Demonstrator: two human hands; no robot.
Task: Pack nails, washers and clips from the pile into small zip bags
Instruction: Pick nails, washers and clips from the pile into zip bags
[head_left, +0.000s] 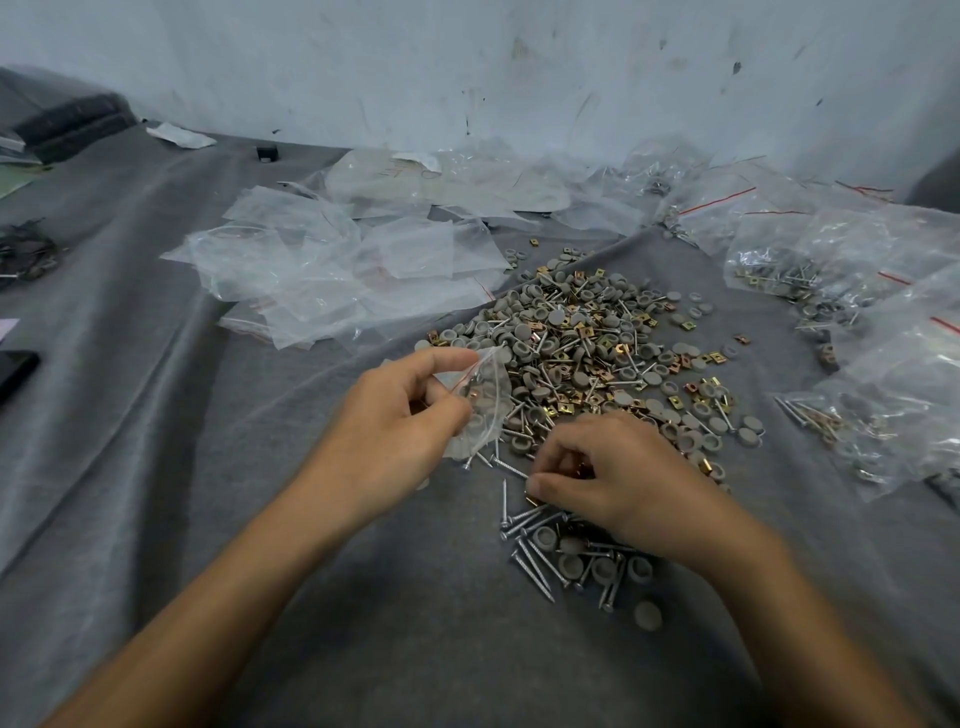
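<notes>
A pile of grey washers, silver nails and brass clips (587, 343) spreads over the grey cloth in the middle. My left hand (395, 421) pinches a small clear zip bag (480, 410) with a red strip at the pile's near left edge; some grey washers show inside it. My right hand (608, 478) is curled at the pile's near edge, its thumb and fingers closed on brass clips (532, 500). A smaller group of nails and washers (566, 556) lies just below that hand.
Empty clear zip bags (337, 270) lie heaped at the back left. Filled bags (852, 322) are stacked along the right. The grey cloth (208, 519) covers the whole surface up to a pale wall (467, 67). A dark phone (15, 371) lies at the far left.
</notes>
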